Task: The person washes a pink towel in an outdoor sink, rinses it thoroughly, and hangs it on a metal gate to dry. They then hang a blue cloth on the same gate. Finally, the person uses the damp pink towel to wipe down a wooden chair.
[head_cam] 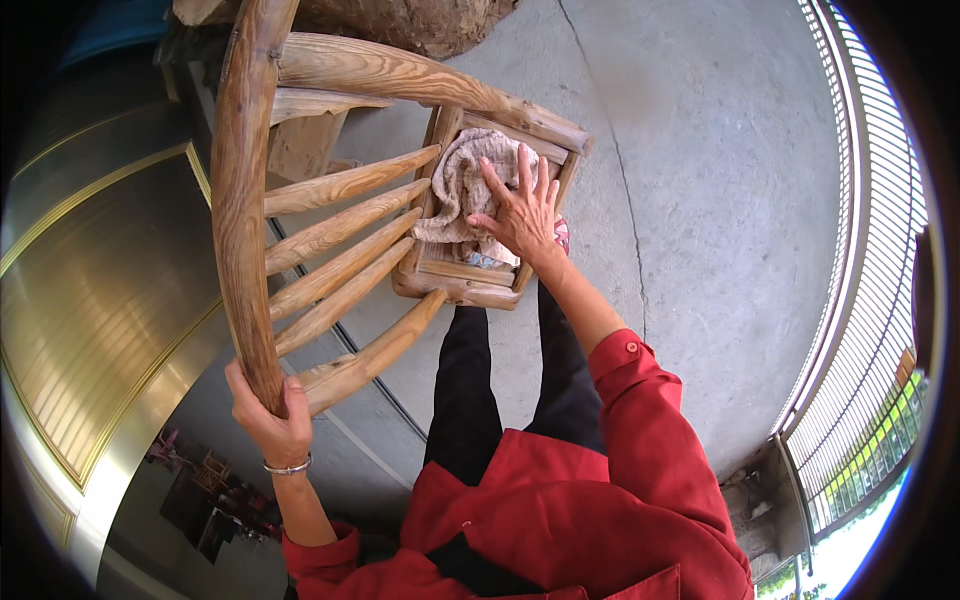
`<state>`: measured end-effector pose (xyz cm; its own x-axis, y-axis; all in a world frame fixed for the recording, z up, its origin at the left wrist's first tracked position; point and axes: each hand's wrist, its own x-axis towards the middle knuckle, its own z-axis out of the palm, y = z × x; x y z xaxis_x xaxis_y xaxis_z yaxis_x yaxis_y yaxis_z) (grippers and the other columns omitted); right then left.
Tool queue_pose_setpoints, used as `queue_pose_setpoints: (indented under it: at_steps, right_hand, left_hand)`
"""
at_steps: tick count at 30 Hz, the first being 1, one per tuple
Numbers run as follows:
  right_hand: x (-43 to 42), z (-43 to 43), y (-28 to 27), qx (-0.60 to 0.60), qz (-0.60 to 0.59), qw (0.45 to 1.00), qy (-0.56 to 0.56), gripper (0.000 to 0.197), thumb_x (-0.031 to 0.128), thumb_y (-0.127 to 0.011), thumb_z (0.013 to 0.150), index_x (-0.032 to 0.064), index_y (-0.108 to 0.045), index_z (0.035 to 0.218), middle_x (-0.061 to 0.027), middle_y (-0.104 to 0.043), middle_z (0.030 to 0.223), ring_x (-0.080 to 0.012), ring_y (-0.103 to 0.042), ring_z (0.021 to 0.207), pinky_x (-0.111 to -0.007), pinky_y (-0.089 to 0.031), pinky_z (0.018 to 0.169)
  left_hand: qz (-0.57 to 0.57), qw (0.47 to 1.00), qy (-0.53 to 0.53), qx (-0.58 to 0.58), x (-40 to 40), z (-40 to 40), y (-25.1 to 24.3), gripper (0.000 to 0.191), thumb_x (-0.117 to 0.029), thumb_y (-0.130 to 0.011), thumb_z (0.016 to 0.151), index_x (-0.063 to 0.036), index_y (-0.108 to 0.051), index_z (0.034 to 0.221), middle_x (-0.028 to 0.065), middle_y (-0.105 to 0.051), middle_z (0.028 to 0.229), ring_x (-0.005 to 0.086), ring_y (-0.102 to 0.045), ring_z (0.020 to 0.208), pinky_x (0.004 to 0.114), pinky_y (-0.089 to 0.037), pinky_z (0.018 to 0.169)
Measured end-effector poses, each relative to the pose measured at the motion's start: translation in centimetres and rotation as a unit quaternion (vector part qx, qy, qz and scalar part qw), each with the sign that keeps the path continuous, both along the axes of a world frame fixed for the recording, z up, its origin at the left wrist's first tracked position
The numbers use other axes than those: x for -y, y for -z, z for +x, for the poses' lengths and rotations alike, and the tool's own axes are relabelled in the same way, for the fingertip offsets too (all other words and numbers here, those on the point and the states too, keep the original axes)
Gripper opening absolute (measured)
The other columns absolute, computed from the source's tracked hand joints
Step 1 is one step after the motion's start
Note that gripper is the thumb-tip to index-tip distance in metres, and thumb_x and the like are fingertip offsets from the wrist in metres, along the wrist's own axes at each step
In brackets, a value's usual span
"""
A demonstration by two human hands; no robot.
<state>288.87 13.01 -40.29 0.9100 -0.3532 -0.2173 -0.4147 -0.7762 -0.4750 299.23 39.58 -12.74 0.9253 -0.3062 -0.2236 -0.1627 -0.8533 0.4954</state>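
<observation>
A wooden chair (247, 187) with a slatted back and a thick top rail stands before me. My left hand (271, 411) is closed around the near end of the top rail. On the seat lies a crumpled, light patterned cloth (457, 172). My right hand (523, 206) rests flat on this cloth, palm down and fingers spread. Below it, near the front of the seat frame (469, 289), a bit of blue and white material (484, 259) shows. What lies under my palm is hidden.
A large wooden block or stump (442, 22) stands on the concrete floor beyond the chair. A metal door panel (112, 270) is at the left, a barred metal fence (862, 225) at the right. Dark furniture (202, 502) is at the lower left.
</observation>
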Motion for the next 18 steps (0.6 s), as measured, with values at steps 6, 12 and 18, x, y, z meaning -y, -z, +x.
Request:
queue_pose_setpoints:
  at_steps: [6,12,18]
  right_hand:
    - [-6.9,-6.0,3.0,-0.018,0.035,0.997,-0.064,0.07,0.042,-0.075,0.064,0.0366,-0.047,0.128,-0.0065,-0.03,0.143,-0.041,-0.03,0.126,-0.061,-0.028,0.097]
    - [-2.5,-5.0,-0.1,0.021,0.113,0.975,0.189,0.064,0.017,-0.078,0.054,0.0231,-0.06,0.115,-0.0165,-0.041,0.128,-0.0404,-0.04,0.115,-0.049,-0.036,0.096]
    - [8.1,7.1,1.9,0.116,0.058,0.988,0.082,0.078,0.021,-0.08,0.058,0.0272,-0.046,0.128,-0.0125,-0.039,0.135,-0.0377,-0.034,0.124,-0.05,-0.031,0.1]
  left_hand:
    - [0.016,1.0,-0.019,0.003,-0.7,-0.1,0.3,0.038,-0.007,-0.055,0.075,0.0057,-0.044,0.109,0.0108,-0.052,0.07,0.0212,-0.052,0.061,0.032,-0.043,0.058]
    - [0.019,0.999,-0.028,-0.006,-0.7,-0.1,0.0,0.036,-0.008,-0.056,0.071,0.0026,-0.047,0.104,0.0104,-0.052,0.069,0.0237,-0.052,0.058,0.033,-0.044,0.058]
    - [0.054,0.997,-0.045,0.042,1.9,0.1,-0.3,0.034,-0.009,-0.07,0.075,0.0028,-0.048,0.098,0.0102,-0.05,0.068,0.0229,-0.053,0.062,0.033,-0.044,0.06]
